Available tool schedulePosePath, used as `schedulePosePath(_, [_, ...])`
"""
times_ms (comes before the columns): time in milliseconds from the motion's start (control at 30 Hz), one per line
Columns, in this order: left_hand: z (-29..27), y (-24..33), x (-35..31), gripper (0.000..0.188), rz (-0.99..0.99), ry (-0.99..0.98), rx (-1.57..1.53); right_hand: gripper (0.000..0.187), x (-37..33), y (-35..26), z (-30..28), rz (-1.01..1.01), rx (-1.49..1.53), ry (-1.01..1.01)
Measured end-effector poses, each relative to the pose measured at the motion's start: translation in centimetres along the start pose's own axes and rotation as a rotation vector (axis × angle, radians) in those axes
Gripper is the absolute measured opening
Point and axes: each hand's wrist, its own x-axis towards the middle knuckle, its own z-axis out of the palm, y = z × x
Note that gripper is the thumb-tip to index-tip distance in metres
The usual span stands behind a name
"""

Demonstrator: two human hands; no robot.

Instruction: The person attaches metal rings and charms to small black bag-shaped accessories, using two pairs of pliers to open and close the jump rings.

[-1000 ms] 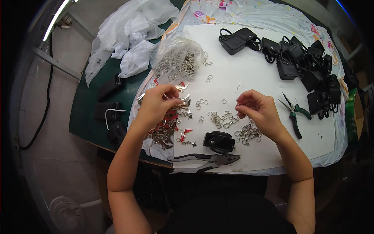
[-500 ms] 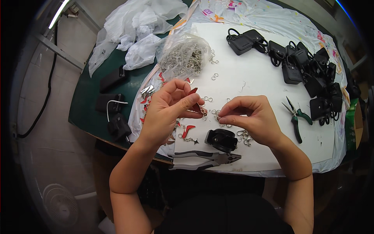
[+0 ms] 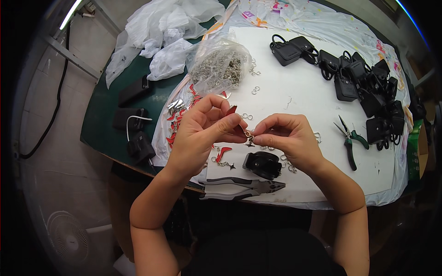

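Observation:
My left hand [image 3: 195, 133] is closed in a pinch on a red charm [image 3: 231, 110], whose upper tip shows above the thumb. From it a short metal chain [image 3: 248, 134] runs across to my right hand [image 3: 292, 140], which pinches its end between thumb and forefinger. A small dark star charm [image 3: 250, 143] hangs just under the chain. Below my hands, a red heeled-boot-shaped charm [image 3: 223, 153] lies with its own chain and star. Beside it stands a round black object [image 3: 262, 165], and small metal rings lie partly hidden beneath my right hand.
Grey-handled pliers [image 3: 244, 187] lie along the near edge. Green-handled needle-nose pliers [image 3: 350, 143] rest at right, near a heap of small black bags [image 3: 354, 73]. A clear bag of metal rings [image 3: 218, 66] sits behind my left hand, with several red charms [image 3: 173, 131] left of it.
My right hand has moved left to meet my left hand and now grips the chain. The star charm has come into view between them.

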Motion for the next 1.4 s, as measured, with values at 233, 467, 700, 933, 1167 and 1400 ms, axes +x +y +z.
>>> schedulePosePath(233, [-0.7,-2.1,-2.0,0.016,-0.006,0.176,0.083,0.008,-0.6,0.9,-1.6,-0.339,-0.093,-0.008])
schedulePosePath(467, [4.4,-4.4,-6.6,0.028,0.106,-0.044,0.706,0.006,-1.3,0.1,-3.9,0.031,0.038,-0.301])
schedulePosePath(700, [4.6,-5.3,-5.7,0.029,0.384,-0.008,0.846,0.007,-1.6,-0.9,-3.9,0.000,-0.292,-0.429])
schedulePosePath(933, [4.4,-6.0,-5.5,0.018,0.304,0.284,0.311,0.010,-6.3,-1.6,-0.7,-0.034,-0.137,-0.240])
schedulePosePath(1167, [4.6,-6.1,-5.6,0.021,0.203,0.255,0.115,0.012,-6.5,-1.1,-0.5,-0.164,-0.324,0.009])
schedulePosePath(1400, [5.0,-6.2,-6.2,0.021,0.158,0.168,0.090,0.012,-5.4,-1.0,-0.3,-0.131,-0.335,-0.050])
